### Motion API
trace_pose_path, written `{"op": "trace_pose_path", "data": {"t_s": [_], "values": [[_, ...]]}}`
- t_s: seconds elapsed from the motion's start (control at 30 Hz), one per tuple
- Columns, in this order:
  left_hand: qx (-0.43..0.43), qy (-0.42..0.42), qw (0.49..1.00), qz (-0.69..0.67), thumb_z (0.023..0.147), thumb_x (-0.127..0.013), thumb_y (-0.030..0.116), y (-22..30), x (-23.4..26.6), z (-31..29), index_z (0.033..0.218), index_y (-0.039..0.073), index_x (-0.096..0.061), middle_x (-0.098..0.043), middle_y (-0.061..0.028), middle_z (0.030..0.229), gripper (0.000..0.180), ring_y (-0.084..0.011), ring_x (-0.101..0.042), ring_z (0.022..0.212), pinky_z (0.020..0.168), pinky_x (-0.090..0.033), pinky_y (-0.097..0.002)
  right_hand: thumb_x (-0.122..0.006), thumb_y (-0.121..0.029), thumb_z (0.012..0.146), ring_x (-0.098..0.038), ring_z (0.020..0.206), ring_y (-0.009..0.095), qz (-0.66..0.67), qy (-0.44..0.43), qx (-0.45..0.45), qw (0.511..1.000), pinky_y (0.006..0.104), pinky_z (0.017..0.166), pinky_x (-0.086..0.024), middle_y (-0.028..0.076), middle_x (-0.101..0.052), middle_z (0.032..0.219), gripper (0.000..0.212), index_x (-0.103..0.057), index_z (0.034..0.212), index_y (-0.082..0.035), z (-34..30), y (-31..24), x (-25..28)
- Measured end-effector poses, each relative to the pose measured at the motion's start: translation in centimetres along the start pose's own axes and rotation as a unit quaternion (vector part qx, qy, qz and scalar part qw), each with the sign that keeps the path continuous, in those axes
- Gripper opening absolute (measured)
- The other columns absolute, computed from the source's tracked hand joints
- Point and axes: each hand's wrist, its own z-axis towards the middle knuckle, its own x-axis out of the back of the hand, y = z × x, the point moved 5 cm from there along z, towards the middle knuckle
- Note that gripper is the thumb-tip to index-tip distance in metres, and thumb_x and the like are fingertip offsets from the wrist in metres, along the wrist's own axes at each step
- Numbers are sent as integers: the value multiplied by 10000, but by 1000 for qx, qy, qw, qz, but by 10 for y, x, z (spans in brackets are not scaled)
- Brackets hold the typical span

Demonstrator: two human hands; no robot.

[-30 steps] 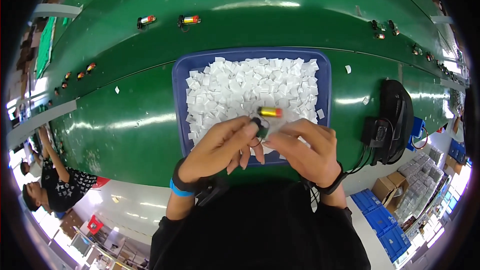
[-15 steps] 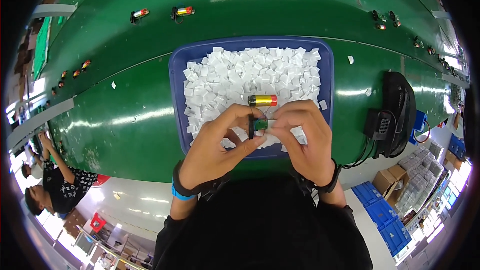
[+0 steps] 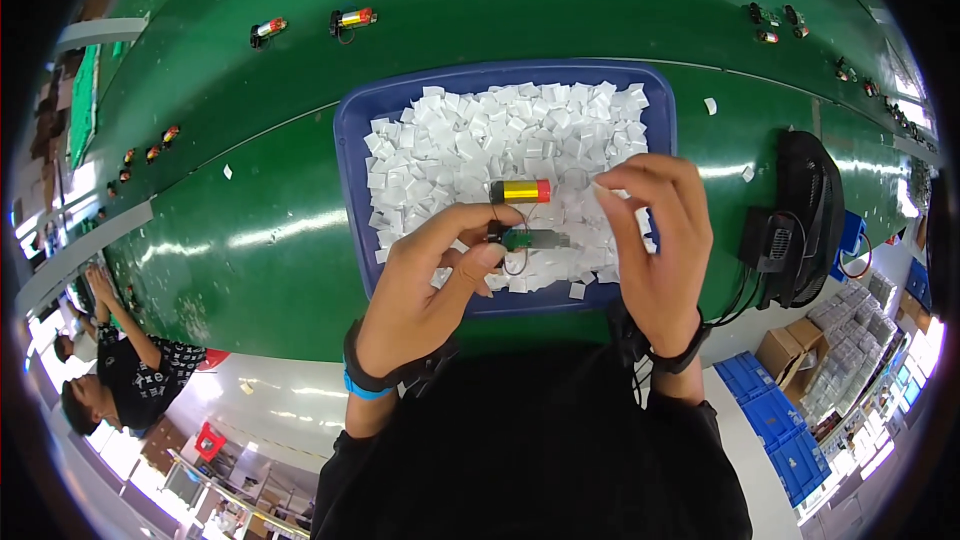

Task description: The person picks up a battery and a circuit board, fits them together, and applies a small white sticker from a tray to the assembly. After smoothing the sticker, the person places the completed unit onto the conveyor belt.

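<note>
My left hand is closed, with thumb and index finger pinching a small green circuit board by its black left end. A grey, flat part stretches from the board toward the right. Just above it is a cylindrical battery, gold with a red right end and a dark left end, joined to the board by thin wires. My right hand is apart from the board, off to its right, its thumb and index tips brought together. Whatever lies between those tips, if anything, is too small to make out.
Beneath my hands a blue tray holds many small white squares. Similar battery assemblies lie farther off on the green table. A black device with cables stands at right. Another person is at the left.
My right hand has let go of the board and moved right and slightly up. The grey part beside the board now shows. My left hand keeps its hold, shifted slightly left.
</note>
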Motion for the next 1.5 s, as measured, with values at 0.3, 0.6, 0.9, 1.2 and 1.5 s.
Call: {"op": "trace_pose_path", "data": {"t_s": [0.3, 0.6, 0.9, 1.2, 1.5], "values": [[-61, -6, 994, 92, 1041, -546, 81, 8, -10, 7, 1257, -26, -619, -671, -120, 1070, 252, -142, -619, 779, 693, -530, -269, -864, -36, 715, -573, 870, 258, -50, -57, 140, 987, 362, 735, -457, 63, -602, 965, 264, -704, 918, -88, -8, -12, -18], [-70, 4, 986, 151, 978, -642, 35, 17, -19, 3, 1279, 27, -602, -648, -137, 1036, 304, -254, -663, 803, 717, -541, -323, -863, -32, 710, -587, 843, 227, -110, 25, 181, 977, 330, 643, -492, 52, -606, 1000, 277, -685, 918, -79, -11, -14, -9], [-60, -42, 991, 116, 956, -685, 48, 9, -19, 3, 1275, 22, -588, -619, -93, 943, 335, -179, -634, 738, 670, -515, -295, -854, -16, 755, -627, 902, 239, -39, 8, 157, 987, 326, 726, -532, 79, -649, 999, 286, -695, 986, -72, -11, -5, -12], [62, -108, 990, -71, 952, -687, 6, -12, -19, 7, 1256, 13, -559, -613, -34, 930, 330, -105, -633, 817, 695, -517, -241, -828, 2, 790, -655, 848, 190, 100, -149, -10, 984, 303, 765, -527, 80, -672, 968, 298, -700, 1057, -33, -6, 8, 0], [153, -240, 942, -176, 928, -736, 51, -22, -22, 6, 1249, 3, -554, -614, -60, 1069, 372, -111, -628, 870, 758, -501, -254, -838, -13, 796, -647, 895, 162, 208, -216, -61, 952, 305, 843, -503, 71, -677, 1008, 310, -707, 1076, -19, -6, 14, 0]]}}
